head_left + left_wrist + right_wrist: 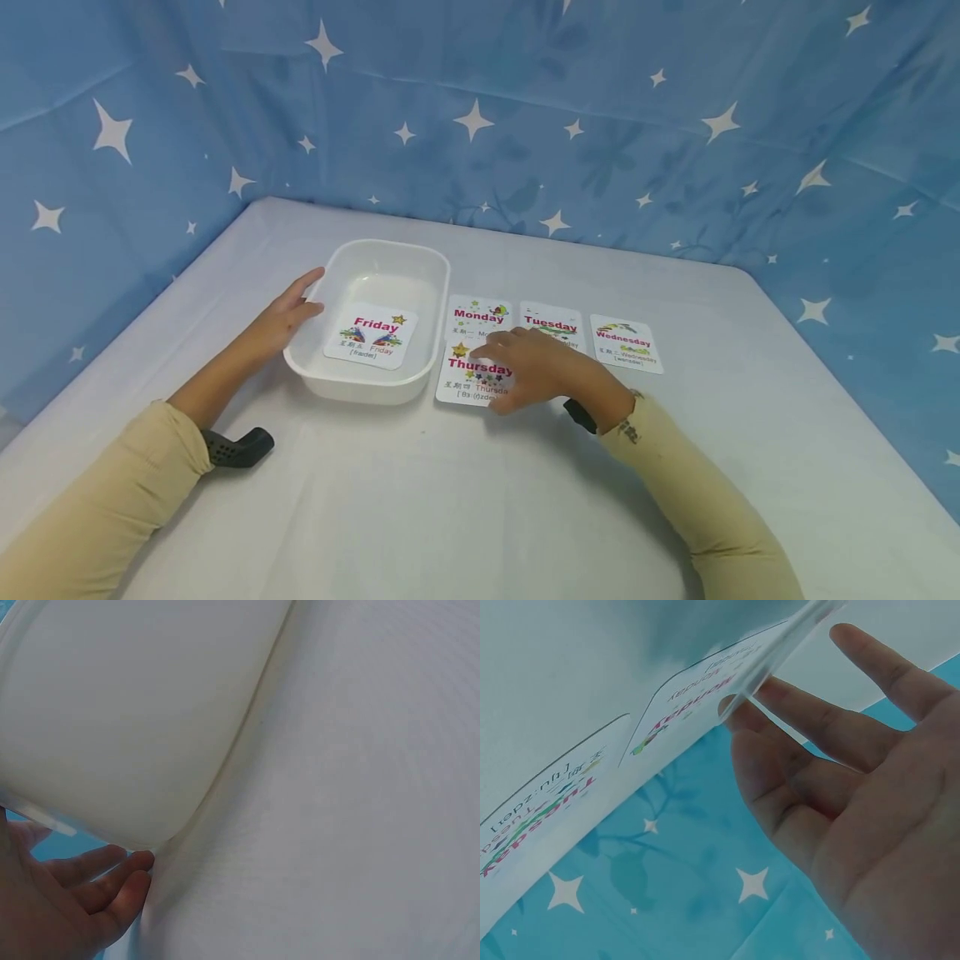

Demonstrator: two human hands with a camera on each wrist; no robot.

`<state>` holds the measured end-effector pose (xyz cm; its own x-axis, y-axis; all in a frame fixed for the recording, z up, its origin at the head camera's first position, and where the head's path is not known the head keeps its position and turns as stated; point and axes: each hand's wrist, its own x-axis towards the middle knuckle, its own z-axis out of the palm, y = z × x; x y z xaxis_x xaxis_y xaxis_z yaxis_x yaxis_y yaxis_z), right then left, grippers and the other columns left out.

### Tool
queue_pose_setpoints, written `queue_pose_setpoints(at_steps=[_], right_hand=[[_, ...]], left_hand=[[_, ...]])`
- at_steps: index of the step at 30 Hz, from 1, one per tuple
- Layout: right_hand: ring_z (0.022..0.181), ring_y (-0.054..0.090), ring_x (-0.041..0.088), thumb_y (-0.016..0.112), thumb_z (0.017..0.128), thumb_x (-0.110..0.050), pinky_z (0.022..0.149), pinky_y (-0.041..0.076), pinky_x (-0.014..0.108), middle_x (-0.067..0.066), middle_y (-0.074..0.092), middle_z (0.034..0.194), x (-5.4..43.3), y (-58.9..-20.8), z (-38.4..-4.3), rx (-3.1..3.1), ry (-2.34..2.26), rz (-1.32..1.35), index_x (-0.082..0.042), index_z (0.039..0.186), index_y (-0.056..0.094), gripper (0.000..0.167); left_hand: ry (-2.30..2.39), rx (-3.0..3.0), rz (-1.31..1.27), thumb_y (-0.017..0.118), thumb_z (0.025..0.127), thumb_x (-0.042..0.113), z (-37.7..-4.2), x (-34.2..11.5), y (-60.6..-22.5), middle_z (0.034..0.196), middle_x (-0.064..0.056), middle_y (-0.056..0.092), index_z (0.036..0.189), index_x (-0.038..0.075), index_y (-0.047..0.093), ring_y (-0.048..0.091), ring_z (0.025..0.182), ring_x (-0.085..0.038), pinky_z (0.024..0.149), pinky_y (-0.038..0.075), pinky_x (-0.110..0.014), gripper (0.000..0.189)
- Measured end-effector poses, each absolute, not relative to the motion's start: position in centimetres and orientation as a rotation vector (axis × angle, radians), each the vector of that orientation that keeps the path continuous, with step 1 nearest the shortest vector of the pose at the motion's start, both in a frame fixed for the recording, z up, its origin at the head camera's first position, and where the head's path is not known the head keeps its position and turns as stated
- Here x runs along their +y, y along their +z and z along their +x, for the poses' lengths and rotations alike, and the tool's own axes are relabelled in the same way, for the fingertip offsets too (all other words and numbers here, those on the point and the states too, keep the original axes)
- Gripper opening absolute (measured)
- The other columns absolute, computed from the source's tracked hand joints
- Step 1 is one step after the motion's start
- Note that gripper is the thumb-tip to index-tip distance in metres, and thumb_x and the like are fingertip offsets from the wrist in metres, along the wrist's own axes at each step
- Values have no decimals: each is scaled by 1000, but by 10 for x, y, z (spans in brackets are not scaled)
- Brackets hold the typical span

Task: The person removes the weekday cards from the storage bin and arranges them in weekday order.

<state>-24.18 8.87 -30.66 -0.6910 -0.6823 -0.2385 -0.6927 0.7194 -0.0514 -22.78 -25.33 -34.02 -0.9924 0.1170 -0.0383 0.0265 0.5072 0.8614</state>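
Note:
My left hand [281, 321] is at the left rim of a white plastic tub [367, 393], thumb over the rim and fingers [112, 889] along the outer wall. In the tub lies a Friday card [371, 336], face up. My right hand [532, 367] holds a Thursday card [467, 385] by its right side, the card seen edge-on between thumb and fingers in the right wrist view. This card overlaps the lower part of the Monday card [480, 315] in the head view. Part of the Thursday card is hidden by the hand.
To the right of the Monday card lie a Tuesday card [551, 321], partly covered by my right hand, and a Wednesday card [626, 343]. All rest on a white-clothed table [420, 508]. A blue curtain [525, 100] with white stars hangs behind it.

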Motion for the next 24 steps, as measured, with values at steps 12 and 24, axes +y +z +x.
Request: queue_pose_setpoints(at_steps=[12, 24], right_hand=[[130, 36, 26, 65, 74, -47, 108, 26, 48, 1, 39, 143, 82, -310, -237, 2653, 111, -1023, -29, 137, 40, 70], [130, 36, 23, 64, 74, -52, 109, 26, 47, -1, 37, 145, 80, -310, -233, 2627, 169, -1006, -25, 142, 32, 80]], left_hand=[[1530, 2635, 131, 30, 98, 26, -227, -253, -340, 153, -17, 2, 148, 20, -2, 13, 136, -44, 105, 20, -60, 60], [1515, 2641, 128, 30, 98, 26, -227, -253, -340, 154, -16, 2, 148, 21, -2, 12, 137, -44, 105, 20, -61, 60]])
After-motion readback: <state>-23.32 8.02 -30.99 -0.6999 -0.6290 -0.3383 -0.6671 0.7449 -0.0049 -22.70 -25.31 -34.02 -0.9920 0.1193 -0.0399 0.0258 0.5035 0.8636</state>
